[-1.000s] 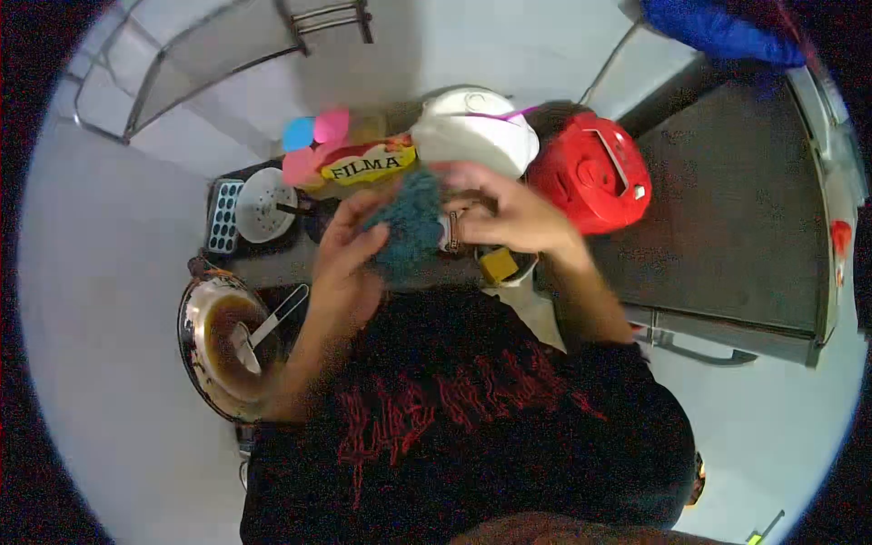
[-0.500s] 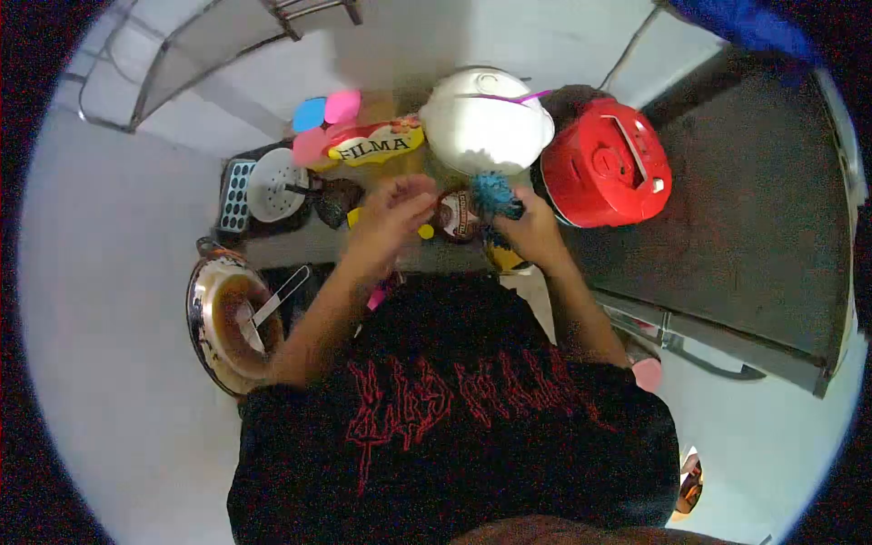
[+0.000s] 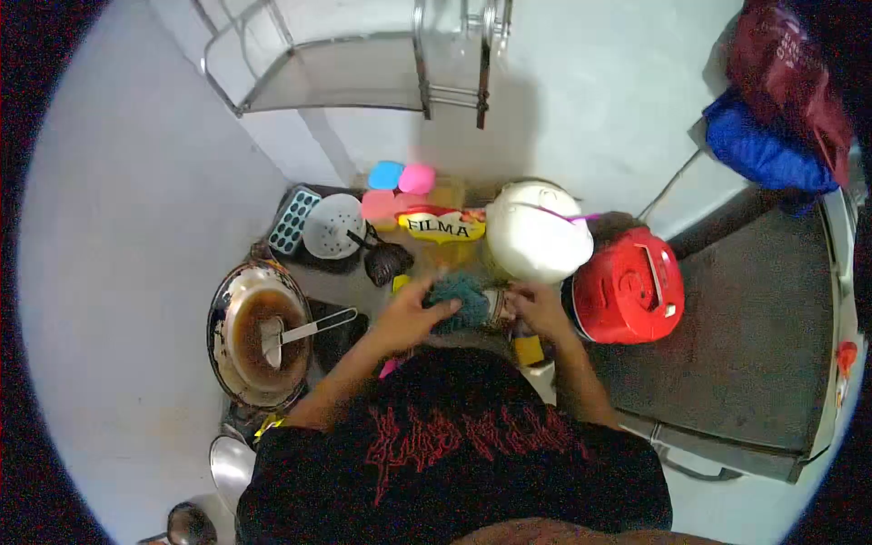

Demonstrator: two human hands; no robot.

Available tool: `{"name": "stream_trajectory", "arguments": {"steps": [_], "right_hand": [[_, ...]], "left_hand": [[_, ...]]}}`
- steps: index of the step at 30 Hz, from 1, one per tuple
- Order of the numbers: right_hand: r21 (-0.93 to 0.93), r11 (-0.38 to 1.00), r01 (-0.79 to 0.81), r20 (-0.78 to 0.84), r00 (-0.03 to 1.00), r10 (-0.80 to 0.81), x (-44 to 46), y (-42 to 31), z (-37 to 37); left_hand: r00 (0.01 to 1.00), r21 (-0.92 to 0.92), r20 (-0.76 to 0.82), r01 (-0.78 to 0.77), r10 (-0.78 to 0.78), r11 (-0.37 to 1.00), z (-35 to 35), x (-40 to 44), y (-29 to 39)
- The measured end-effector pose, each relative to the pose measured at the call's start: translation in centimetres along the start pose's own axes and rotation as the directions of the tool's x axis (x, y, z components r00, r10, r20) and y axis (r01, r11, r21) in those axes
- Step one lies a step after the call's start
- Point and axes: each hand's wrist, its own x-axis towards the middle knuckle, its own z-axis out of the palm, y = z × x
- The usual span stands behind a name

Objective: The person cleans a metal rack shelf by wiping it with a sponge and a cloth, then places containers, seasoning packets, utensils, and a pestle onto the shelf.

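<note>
Well, cluttered counter [image 3: 348, 284] along a pale wall [image 3: 609, 91], metal rack [image 3: 341, 77] above

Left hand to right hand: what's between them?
In the head view, a teal scrubber and, right of it, a partly hidden pale item lie between left hand and right hand.

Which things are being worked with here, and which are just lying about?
At the hands:
fuzzy teal bundle, left hand
small labelled container, right hand

Lying about:
red lidded cooker
white lidded pot
white perforated bowl
wide pan holding brown liquid
</note>
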Motion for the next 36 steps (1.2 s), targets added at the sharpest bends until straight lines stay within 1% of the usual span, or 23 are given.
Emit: {"name": "stream_trajectory", "arguments": {"steps": [1,2,5,7,9,10,12,13,14,15,16,17,21,24,27,28,29,30,31,32,33,34,36], "right_hand": [[-0.005,1.0,0.016,-0.001,1.0,-0.016,0.7,1.4,0.3],[-0.19,0.982,0.002,0.006,1.0,-0.001,1.3,2.9,0.7],[-0.537,0.843,-0.017,0.001,1.0,0.021,1.8,5.1,1.6],[-0.443,0.896,0.011,-0.049,0.998,-0.037,1.9,4.9,2.6],[-0.4,0.915,0.049,-0.081,0.993,-0.088,2.3,6.2,3.1],[-0.237,0.878,0.416,-0.144,0.879,-0.455,3.0,8.6,3.3],[-0.102,0.659,0.746,-0.26,0.619,-0.741,3.8,8.5,3.2],[-0.142,0.843,0.519,-0.207,0.817,-0.538,3.2,7.3,2.9],[-0.185,0.951,0.246,-0.185,0.942,-0.279,2.7,6.2,2.7],[-0.26,0.965,-0.041,-0.148,0.989,0.003,2.1,4.8,2.5],[-0.323,0.939,-0.116,-0.12,0.989,0.081,3.1,6.4,2.7],[-0.365,0.924,-0.113,-0.101,0.992,0.081,4.2,8.7,3.2],[-0.46,0.871,0.175,0.004,0.981,-0.195,11.3,24.2,5.7],[-0.304,0.946,0.11,-0.034,0.991,-0.126,10.4,21.6,4.9],[0.12,0.99,0.074,0.026,0.997,-0.078,6.7,14.6,3.3],[0.113,0.993,0.035,0.077,0.996,-0.043,7.0,15.0,3.1],[-0.029,0.999,0.046,0.15,0.988,-0.041,7.2,15.6,2.8],[-0.307,0.936,0.172,0.251,0.963,-0.095,8.2,19.0,3.0],[-0.635,0.603,0.482,0.454,0.865,-0.213,10.5,25.5,3.5],[-0.413,0.876,0.249,0.348,0.932,-0.1,8.4,20.8,3.1],[-0.137,0.991,0.014,0.283,0.959,0.025,6.8,16.2,2.8],[0.022,0.994,-0.111,0.276,0.956,0.1,5.5,12.6,2.5],[0.138,0.971,-0.194,0.296,0.944,0.146,4.2,8.9,2.3]], "left_hand": [[1.0,-0.118,0.007,0.027,-0.027,0.993,-0.5,-0.4,0.2],[0.999,-0.234,0.02,0.054,-0.051,0.971,-0.9,-0.8,0.2],[0.999,-0.117,-0.038,0.015,-0.02,0.993,-1.9,-1.3,0.5],[0.997,-0.057,-0.072,-0.01,0.006,0.998,-1.9,-1.5,0.1],[0.997,-0.225,-0.044,0.047,-0.058,0.973,-1.3,-1.5,-1.6],[0.996,-0.305,-0.026,0.076,-0.088,0.949,-1.3,-1.6,-1.9],[0.993,-0.313,-0.035,0.098,-0.115,0.945,-1.3,-1.7,-1.2],[0.987,-0.329,-0.029,0.138,-0.156,0.934,-1.2,-1.9,-0.7],[0.98,-0.345,-0.023,0.178,-0.197,0.922,-1.2,-2.0,-0.5],[0.982,-0.343,-0.033,0.165,-0.188,0.925,-1.1,-2.1,-0.4],[0.986,-0.324,-0.049,0.137,-0.161,0.936,-1.2,-2.1,-0.3],[0.989,-0.305,-0.064,0.108,-0.134,0.946,-1.2,-2.0,-0.3],[0.994,-0.22,-0.079,0.052,-0.071,0.974,-1.1,-1.5,-3.6],[0.995,-0.17,-0.073,0.06,-0.073,0.984,-1.0,-1.4,-4.8],[0.991,-0.141,-0.065,0.107,-0.117,0.984,-1.1,-1.3,-4.5],[0.995,-0.186,-0.056,0.07,-0.082,0.98,-1.2,-1.5,-3.7],[0.998,-0.231,-0.047,0.034,-0.046,0.972,-1.2,-1.8,-2.9],[0.999,-0.276,-0.038,0.0,-0.011,0.961,-1.3,-2.0,-2.5],[0.999,-0.274,-0.043,-0.003,-0.009,0.962,-1.3,-1.9,-2.9],[0.998,-0.215,-0.047,0.021,-0.032,0.976,-1.4,-1.7,-3.7],[0.997,-0.156,-0.052,0.046,-0.055,0.987,-1.3,-1.5,-4.5],[0.995,-0.097,-0.057,0.074,-0.079,0.993,-1.4,-1.5,-4.8],[0.989,-0.071,-0.062,0.127,-0.131,0.989,-1.4,-1.5,-4.3]]}}
